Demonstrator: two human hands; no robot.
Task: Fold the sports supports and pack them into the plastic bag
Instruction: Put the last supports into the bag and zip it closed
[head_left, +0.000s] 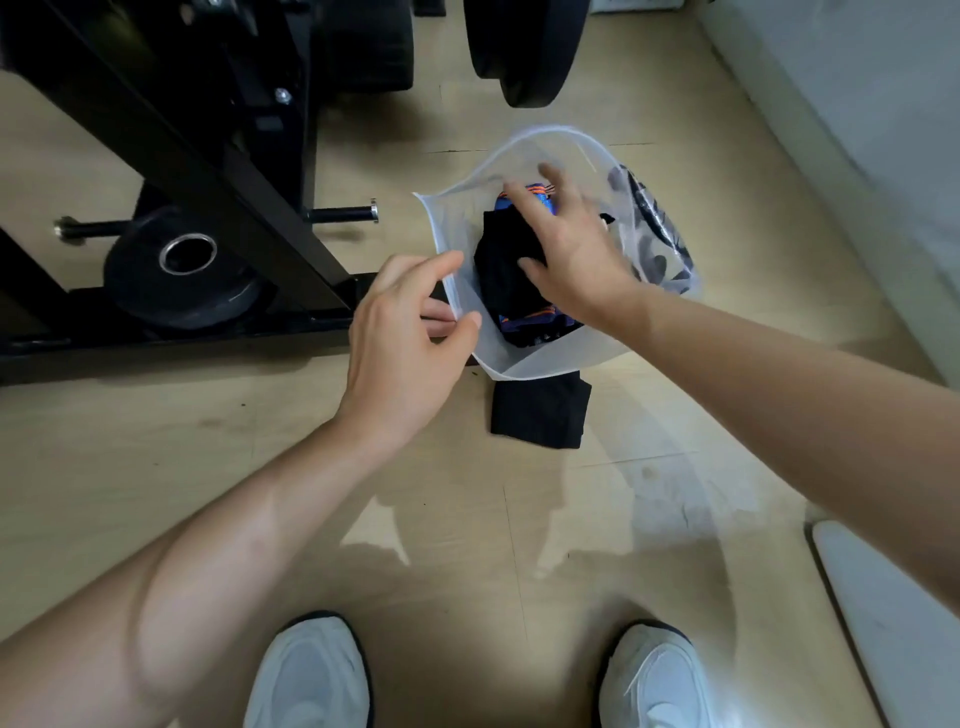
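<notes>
On floor (208, 467) ahead of shoes (311, 675), plastic bag (540, 364) sits mouth open. Left grip (405, 343) pinches bag rim at 9 o'clock, thumb against fingers. Right grip (571, 254) released, fingers spread inside mouth over folded supports (504, 275), black with blue-orange trim; contact blurred, cannot tell. One black folded support (540, 410) lies on floor at bag's 6 o'clock. Weight plate (182, 270) at 9 o'clock.

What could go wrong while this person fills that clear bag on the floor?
1. The left hand pinches only one edge of the plastic bag. If that thin rim slips, the mouth may sag shut.
2. The right hand is spread over the folded supports in the bag. A hard push could unfold or bunch them.
3. One folded black support lies outside on the floor, at the bag's near edge. It might be overlooked.
</notes>
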